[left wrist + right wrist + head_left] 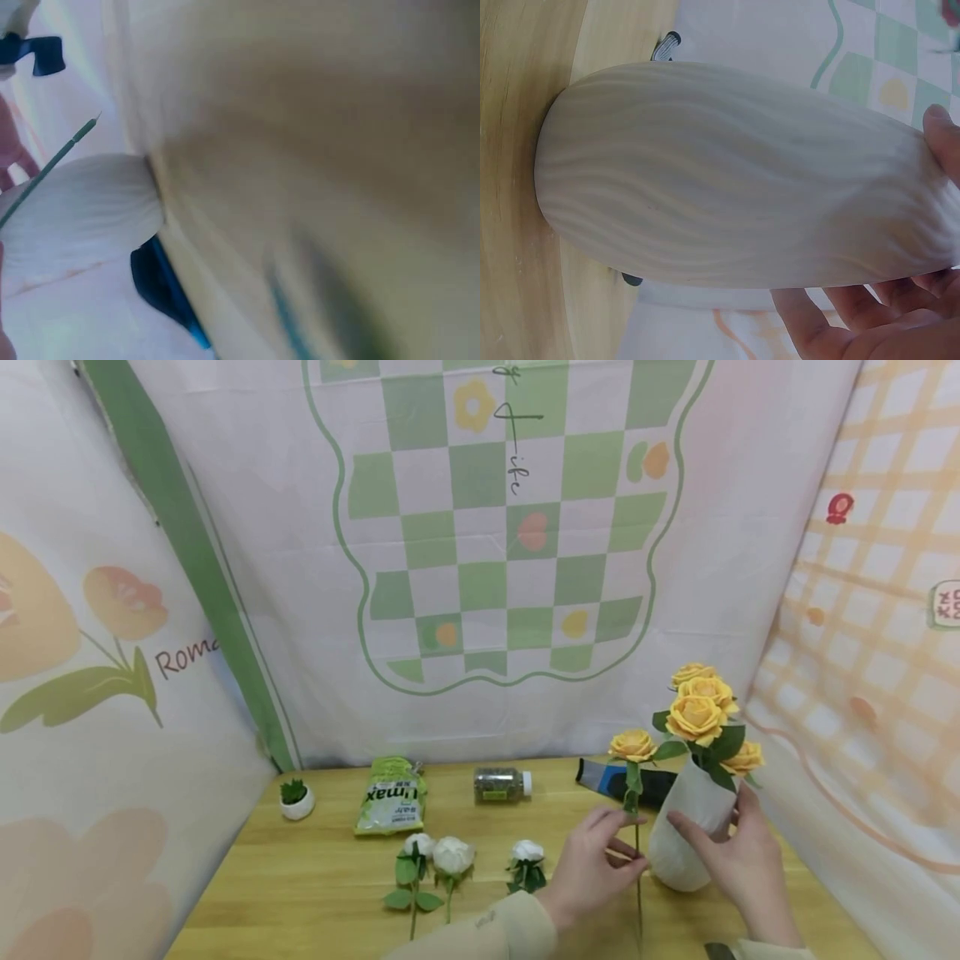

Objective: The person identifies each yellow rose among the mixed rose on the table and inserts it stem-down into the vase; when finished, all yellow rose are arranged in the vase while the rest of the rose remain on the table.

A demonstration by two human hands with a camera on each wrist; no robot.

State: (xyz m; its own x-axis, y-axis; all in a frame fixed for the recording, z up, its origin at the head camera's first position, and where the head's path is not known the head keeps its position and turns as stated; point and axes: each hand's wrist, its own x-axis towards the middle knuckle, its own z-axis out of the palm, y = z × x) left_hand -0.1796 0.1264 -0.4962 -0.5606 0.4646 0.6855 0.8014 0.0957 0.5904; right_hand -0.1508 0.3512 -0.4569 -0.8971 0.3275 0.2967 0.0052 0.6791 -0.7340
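Head view: the left hand [596, 860] sits at about 5 o'clock in the frame, its grip pinched on the thin stem of a single yellow rose [632, 745], which stands upright with its bloom above the fingers and its stem running down past them toward the counter [315, 893]. Just beside it, at 3 o'clock from that hand, the right hand [738, 856] has its grip wrapped around the white vase [686, 827], fingers on the front and thumb behind. The vase stands tilted on the counter and carries a bunch of yellow roses [701, 710]. Three white flowers [453, 856] lie on the counter at 9 o'clock from the left hand. Along the far edge, from 9 to 3 o'clock, sit a small potted plant [295, 797], a green packet [392, 795], a small jar [501, 785] and a dark blue object [622, 779] partly behind the rose.

Left wrist view: mostly blurred sleeve; the green stem tip [52, 165] crosses the white vase [90, 210] at 9 o'clock.

Right wrist view: the ribbed vase [727, 176] fills the frame, its base on the counter [517, 150] at 9 o'clock, with fingers [832, 319] curled under it at 5 o'clock.
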